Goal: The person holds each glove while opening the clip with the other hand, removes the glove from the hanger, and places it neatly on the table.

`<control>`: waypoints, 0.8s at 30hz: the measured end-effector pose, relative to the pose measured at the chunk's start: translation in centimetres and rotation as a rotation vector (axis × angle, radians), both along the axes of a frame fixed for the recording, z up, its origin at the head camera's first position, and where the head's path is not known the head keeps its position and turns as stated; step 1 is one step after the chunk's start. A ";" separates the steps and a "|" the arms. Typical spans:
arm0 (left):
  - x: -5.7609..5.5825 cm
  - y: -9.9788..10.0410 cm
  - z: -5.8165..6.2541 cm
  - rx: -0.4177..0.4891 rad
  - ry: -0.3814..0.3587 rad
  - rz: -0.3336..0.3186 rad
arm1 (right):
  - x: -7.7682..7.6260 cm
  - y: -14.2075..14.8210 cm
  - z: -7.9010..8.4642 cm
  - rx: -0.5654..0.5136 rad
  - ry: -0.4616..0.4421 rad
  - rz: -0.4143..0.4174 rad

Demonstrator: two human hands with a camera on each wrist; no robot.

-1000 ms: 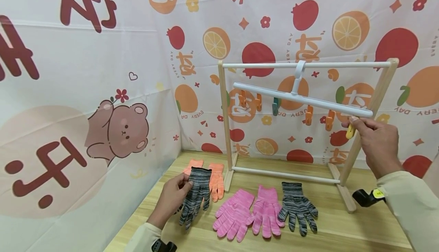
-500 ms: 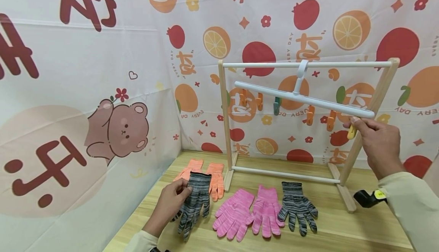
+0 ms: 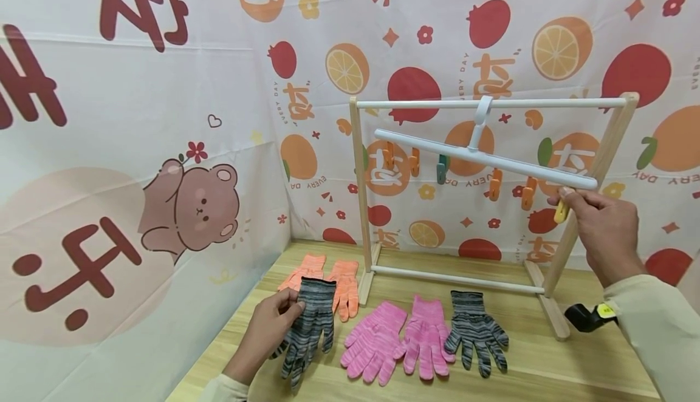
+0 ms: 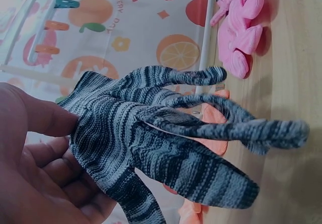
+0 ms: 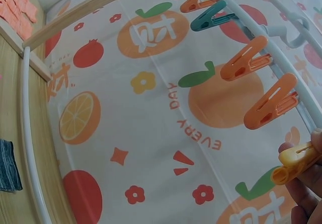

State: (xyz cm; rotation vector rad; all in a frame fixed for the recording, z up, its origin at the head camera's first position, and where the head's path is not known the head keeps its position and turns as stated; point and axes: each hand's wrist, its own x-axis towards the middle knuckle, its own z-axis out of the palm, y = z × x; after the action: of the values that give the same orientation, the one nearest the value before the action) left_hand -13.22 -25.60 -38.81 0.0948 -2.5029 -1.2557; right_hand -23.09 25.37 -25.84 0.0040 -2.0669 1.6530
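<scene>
A dark grey striped knit glove (image 3: pixel 313 314) hangs fingers-down from my left hand (image 3: pixel 268 328), pinched near its cuff between thumb and fingers; the left wrist view shows the same glove (image 4: pixel 136 123) close up. At the right end of the white hanger (image 3: pixel 492 160), my right hand (image 3: pixel 609 232) pinches a yellow clothespin (image 3: pixel 561 211), seen too in the right wrist view as a yellow clip (image 5: pixel 297 159). Several orange clothespins (image 3: pixel 495 184) and a green clothespin (image 3: pixel 442 169) hang along the hanger, which slopes down to the right.
The hanger hooks over the top bar of a wooden rack (image 3: pixel 358 177). On the table (image 3: pixel 541 365) lie two pink gloves (image 3: pixel 377 341), another grey striped glove (image 3: pixel 477 332) and orange gloves (image 3: pixel 344 289). Printed cloth walls (image 3: pixel 262 116) stand behind and to the left.
My left hand has lowered slightly with the grey striped glove, moving a little to the left. My right hand stays at the yellow clothespin, almost unmoved.
</scene>
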 end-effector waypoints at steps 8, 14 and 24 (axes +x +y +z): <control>-0.6 -0.8 -0.6 0.029 -0.017 -0.002 | 0.1 0.0 -0.1 0.011 -0.006 0.012; -2.1 -1.7 -1.4 0.108 -0.103 -0.012 | -0.1 -0.1 -0.5 0.031 -0.019 -0.008; -4.2 -3.4 -2.7 0.180 -0.200 -0.039 | -0.3 -0.3 -0.6 0.015 0.005 0.002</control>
State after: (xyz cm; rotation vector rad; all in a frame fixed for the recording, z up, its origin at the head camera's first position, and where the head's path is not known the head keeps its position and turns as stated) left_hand -17.46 -29.03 -41.55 0.2264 -2.5610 -1.5569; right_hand -23.43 25.10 -26.45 0.0155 -2.0765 1.6368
